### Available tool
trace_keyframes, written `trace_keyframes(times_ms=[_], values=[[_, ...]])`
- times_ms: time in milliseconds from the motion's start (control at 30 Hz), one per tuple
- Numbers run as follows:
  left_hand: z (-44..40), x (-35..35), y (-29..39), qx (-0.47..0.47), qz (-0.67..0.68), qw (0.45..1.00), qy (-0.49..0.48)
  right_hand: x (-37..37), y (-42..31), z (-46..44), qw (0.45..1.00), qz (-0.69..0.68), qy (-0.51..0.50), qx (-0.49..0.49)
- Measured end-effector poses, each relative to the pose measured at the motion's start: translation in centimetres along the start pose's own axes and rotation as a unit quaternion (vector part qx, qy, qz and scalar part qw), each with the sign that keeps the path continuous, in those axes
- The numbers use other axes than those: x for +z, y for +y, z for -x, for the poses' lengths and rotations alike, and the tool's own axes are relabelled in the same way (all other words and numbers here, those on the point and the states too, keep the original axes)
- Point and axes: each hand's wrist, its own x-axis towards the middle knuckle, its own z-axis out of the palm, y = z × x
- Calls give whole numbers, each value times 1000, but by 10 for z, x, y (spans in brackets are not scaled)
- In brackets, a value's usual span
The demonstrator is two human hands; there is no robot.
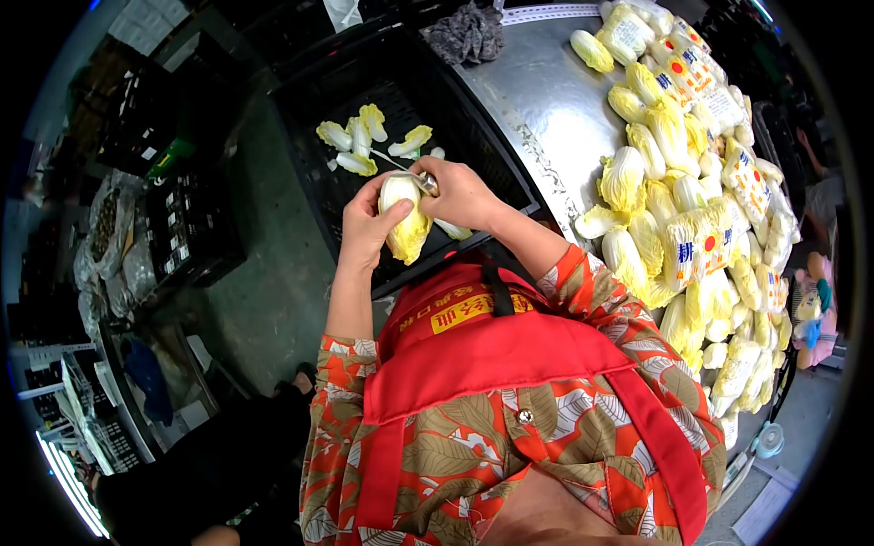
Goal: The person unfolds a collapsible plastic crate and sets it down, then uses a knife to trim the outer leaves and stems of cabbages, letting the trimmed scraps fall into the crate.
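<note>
My left hand (366, 223) is closed round a small napa cabbage (407, 229), its white base up and its yellow leaves toward me. My right hand (458, 193) grips a knife (393, 161) by its metal handle, with the thin blade pointing up and left beside the cabbage base. Both hands are over the near part of a black plastic crate (460, 100). Several trimmed cabbage leaves (360, 136) lie on the crate floor, and another pale leaf (452, 229) shows below my right hand.
On the right, a metal table (537, 86) bears a large heap of napa cabbages (648, 205), some in printed plastic bags (696, 246). A dark crumpled cloth (466, 34) lies at the table's far corner. Black crates (187, 227) stand on the floor to the left. Another person's dark-clothed leg (214, 464) is at lower left.
</note>
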Motion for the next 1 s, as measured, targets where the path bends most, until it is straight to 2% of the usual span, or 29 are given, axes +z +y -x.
trace_keyframes(times_ms=[67,133,200,267,300,333,367,400,500,533,567,600,667,733,867,933,1000], values=[[1,-3,-2,-7,4,1000,-21,1,1,1,1000,6,5,-2],[4,-3,-4,-16,46,999,16,1,1,1,996,76,43,1],[6,-5,-4,-5,42,999,27,-1,3,-2,994,86,61,-14],[7,-13,2,-76,151,985,-28,-10,1,-9,989,134,58,-29],[4,-27,-5,-73,231,965,-101,-14,5,-15,984,159,72,-28],[2,-26,3,-87,264,956,-94,-19,10,-21,979,183,85,-26],[6,-20,12,-86,279,954,-71,-20,24,-30,977,172,125,-26],[9,-15,18,-83,295,951,-50,-23,28,-32,970,143,179,-84],[6,-21,-7,-36,309,947,-80,-27,24,-31,960,132,235,-73],[6,-20,-8,-37,310,947,-79,-30,14,-26,982,61,174,-25],[4,-18,-8,-44,253,966,-39,-29,8,-21,993,-10,112,23],[2,-16,-9,-50,194,980,2,-20,12,-18,989,-111,66,71],[0,-12,-7,-38,183,982,3,-6,2,-1,972,-204,12,119],[-2,-9,-5,-14,115,993,17,11,3,11,957,-262,1,123],[-9,-6,-2,16,178,984,11,28,-6,27,890,-433,-16,145],[-13,-3,-6,39,234,970,-47,31,-9,28,893,-431,-6,127],[-15,3,-12,59,224,972,-44,29,-13,30,896,-430,3,108]])
